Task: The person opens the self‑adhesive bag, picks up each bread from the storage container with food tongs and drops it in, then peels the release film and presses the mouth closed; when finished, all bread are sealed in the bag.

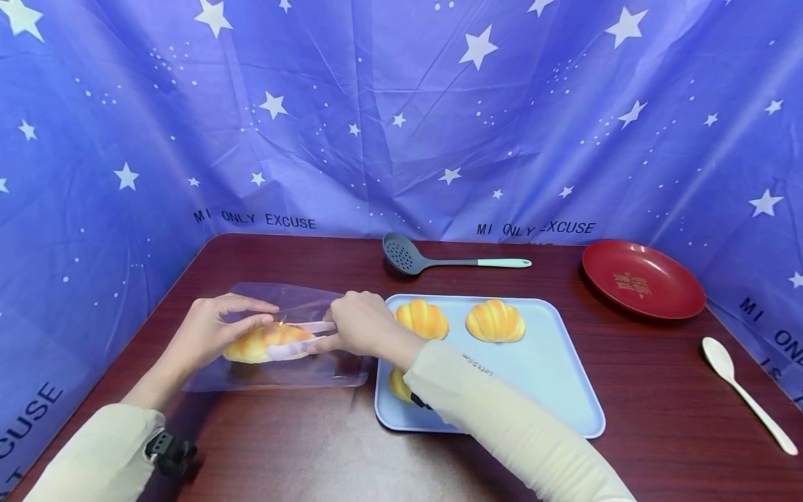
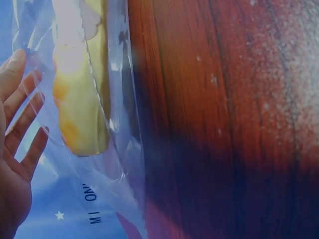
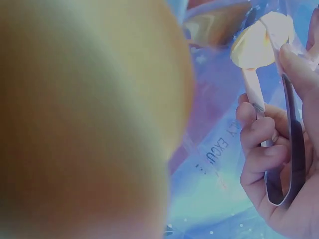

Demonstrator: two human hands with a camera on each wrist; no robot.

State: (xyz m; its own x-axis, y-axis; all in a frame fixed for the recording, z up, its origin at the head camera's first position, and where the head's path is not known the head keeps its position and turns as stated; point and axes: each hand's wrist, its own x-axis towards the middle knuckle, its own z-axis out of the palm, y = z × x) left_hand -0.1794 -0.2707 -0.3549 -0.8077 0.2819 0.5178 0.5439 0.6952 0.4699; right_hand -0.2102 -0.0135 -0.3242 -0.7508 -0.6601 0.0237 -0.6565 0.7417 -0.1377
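Observation:
On the left of the table, a clear plastic bag (image 1: pixel 339 373) surrounds a long golden bread (image 1: pixel 247 346), which also shows through the film in the left wrist view. My left hand (image 1: pixel 207 328) pinches the bag's upper film between thumb and fingers, just above the bread. In my right hand (image 1: pixel 360 324) is a pair of tongs (image 3: pixel 297 149), its dark handle bend lying against the palm. The tongs' pale tips lie on either side of the bread, gripping its right end. Part of my right fingers overlaps the bag's opening.
A light blue tray (image 1: pixel 546 376) bears several croissant-shaped breads (image 1: pixel 495 321), one partly hidden under my right sleeve. Behind it lies a grey slotted spoon (image 1: pixel 404 254) with a mint handle. A red plate (image 1: pixel 665 279) and a white spoon (image 1: pixel 718 357) are at the right.

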